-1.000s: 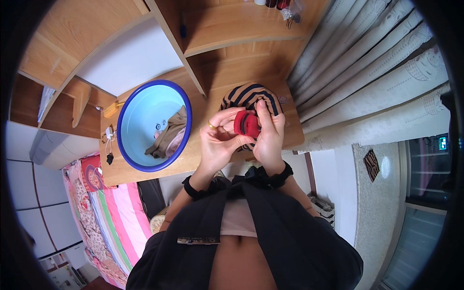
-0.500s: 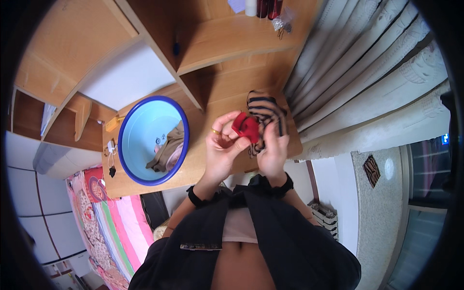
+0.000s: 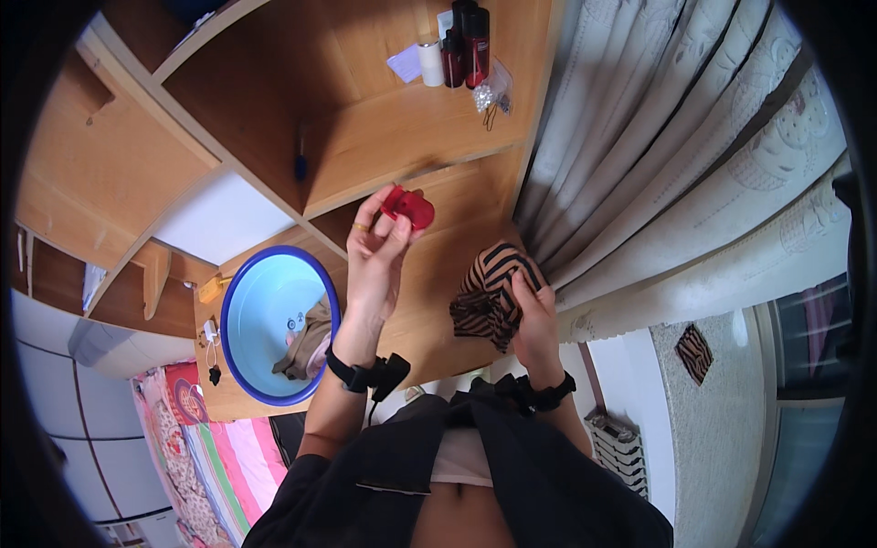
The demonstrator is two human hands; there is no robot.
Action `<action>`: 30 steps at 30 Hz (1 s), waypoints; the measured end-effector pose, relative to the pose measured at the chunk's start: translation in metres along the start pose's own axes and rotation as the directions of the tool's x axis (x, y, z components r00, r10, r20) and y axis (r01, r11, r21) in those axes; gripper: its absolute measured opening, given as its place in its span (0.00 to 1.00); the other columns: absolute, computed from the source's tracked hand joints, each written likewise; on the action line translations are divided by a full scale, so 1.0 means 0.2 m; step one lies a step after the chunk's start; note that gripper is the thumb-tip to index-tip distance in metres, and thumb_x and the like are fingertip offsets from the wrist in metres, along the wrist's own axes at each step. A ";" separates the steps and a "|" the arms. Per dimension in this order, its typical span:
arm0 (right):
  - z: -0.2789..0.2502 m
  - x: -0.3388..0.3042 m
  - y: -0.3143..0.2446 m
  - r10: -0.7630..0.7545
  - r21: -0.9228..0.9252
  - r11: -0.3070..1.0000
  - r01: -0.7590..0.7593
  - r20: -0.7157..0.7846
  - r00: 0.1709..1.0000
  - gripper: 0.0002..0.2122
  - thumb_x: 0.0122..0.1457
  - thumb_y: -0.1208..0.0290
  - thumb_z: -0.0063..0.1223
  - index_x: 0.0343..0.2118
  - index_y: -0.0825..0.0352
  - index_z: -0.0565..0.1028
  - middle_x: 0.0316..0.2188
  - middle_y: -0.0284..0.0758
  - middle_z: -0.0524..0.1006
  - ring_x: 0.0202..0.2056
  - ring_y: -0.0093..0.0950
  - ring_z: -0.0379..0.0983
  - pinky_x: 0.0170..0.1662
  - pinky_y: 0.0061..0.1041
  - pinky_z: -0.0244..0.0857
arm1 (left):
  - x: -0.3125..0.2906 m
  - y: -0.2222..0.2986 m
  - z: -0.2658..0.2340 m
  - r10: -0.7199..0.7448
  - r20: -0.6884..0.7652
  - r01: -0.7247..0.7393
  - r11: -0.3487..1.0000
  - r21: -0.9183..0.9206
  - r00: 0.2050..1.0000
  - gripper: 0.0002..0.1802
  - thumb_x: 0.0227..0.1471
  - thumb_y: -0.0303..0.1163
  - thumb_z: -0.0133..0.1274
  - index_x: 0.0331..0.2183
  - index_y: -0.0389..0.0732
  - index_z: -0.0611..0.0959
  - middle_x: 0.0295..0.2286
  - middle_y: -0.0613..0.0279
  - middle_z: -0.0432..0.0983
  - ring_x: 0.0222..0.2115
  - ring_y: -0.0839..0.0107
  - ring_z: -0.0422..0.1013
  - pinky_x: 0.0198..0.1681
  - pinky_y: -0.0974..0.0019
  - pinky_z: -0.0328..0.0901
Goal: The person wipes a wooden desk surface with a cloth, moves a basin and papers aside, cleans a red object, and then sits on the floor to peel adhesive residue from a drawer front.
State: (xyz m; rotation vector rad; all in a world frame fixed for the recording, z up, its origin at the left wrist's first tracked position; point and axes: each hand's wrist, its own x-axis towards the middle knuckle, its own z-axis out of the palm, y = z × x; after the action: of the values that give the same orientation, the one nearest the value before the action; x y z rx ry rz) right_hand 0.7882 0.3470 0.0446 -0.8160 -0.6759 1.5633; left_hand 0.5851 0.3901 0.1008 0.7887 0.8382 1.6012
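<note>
the left hand [image 3: 375,265] pinches a small red item [image 3: 413,209] between thumb and fingers, raised near a wooden shelf [image 3: 375,137]; the right hand [image 3: 537,324] grips a black-and-tan striped cloth [image 3: 489,288] over the desk [image 3: 420,320], right of a blue basin [image 3: 256,306] holding clothes [image 3: 306,345].

Basin [image 3: 256,320]: on the table [image 3: 425,301]
Garments [image 3: 311,343]: in the basin
Cloth [image 3: 489,288]: right of the basin
Bottles [image 3: 476,50]: on the shelf [image 3: 393,146]
Curtain [image 3: 621,164]: right of the table

head: left fisheye, head-worn | faces down, upright | arm's-length above desk [image 3: 420,301] | shelf [image 3: 402,123] toward upper edge
</note>
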 end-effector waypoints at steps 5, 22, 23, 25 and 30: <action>-0.09 0.09 -0.03 0.168 -0.158 0.976 -0.151 0.101 0.981 0.12 0.68 0.69 0.44 0.47 0.69 0.75 0.36 0.25 0.77 0.35 0.12 0.69 0.40 0.15 0.64 | 0.38 -0.04 0.08 0.052 0.067 -0.064 0.980 0.190 0.996 0.25 0.57 0.26 0.55 0.56 0.36 0.69 0.50 0.54 0.71 0.50 0.67 0.70 0.54 0.65 0.65; -0.68 0.24 0.31 0.456 -0.470 0.816 -0.337 0.164 0.875 0.16 0.65 0.63 0.50 0.46 0.72 0.75 0.34 0.30 0.77 0.35 0.17 0.68 0.38 0.19 0.63 | 1.18 -0.39 0.21 0.354 -0.012 -0.198 0.551 0.810 0.935 0.10 0.53 0.24 0.58 0.38 0.34 0.78 0.32 0.49 0.81 0.35 0.64 0.79 0.37 0.65 0.71; -0.68 0.24 0.31 0.468 -0.487 0.805 -0.339 0.168 0.868 0.16 0.65 0.63 0.50 0.46 0.72 0.76 0.33 0.30 0.77 0.35 0.17 0.68 0.37 0.19 0.63 | 1.19 -0.40 0.22 0.386 0.017 -0.237 0.531 0.814 0.922 0.10 0.53 0.25 0.58 0.39 0.34 0.79 0.32 0.48 0.81 0.35 0.62 0.79 0.37 0.64 0.71; -0.67 0.26 0.30 0.487 -0.510 0.789 -0.342 0.181 0.854 0.16 0.65 0.62 0.49 0.45 0.72 0.76 0.32 0.30 0.77 0.34 0.17 0.68 0.37 0.20 0.63 | 1.20 -0.41 0.23 0.375 0.033 -0.214 0.454 0.865 0.926 0.13 0.54 0.25 0.56 0.43 0.34 0.79 0.35 0.45 0.80 0.38 0.59 0.78 0.40 0.63 0.71; -0.69 0.31 0.31 0.468 -0.622 0.749 -0.228 0.252 0.847 0.15 0.65 0.65 0.49 0.47 0.72 0.75 0.35 0.31 0.78 0.35 0.18 0.69 0.39 0.21 0.64 | 1.23 -0.44 0.19 0.416 0.183 -0.324 0.299 0.898 0.891 0.19 0.55 0.21 0.49 0.49 0.33 0.77 0.42 0.40 0.76 0.44 0.51 0.74 0.48 0.58 0.67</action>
State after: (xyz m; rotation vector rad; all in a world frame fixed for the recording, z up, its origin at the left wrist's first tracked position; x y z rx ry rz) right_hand 0.8593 0.3963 -0.0934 -1.1356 -1.4082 1.9313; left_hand 0.6221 0.6479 0.0605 1.8493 1.7857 1.4627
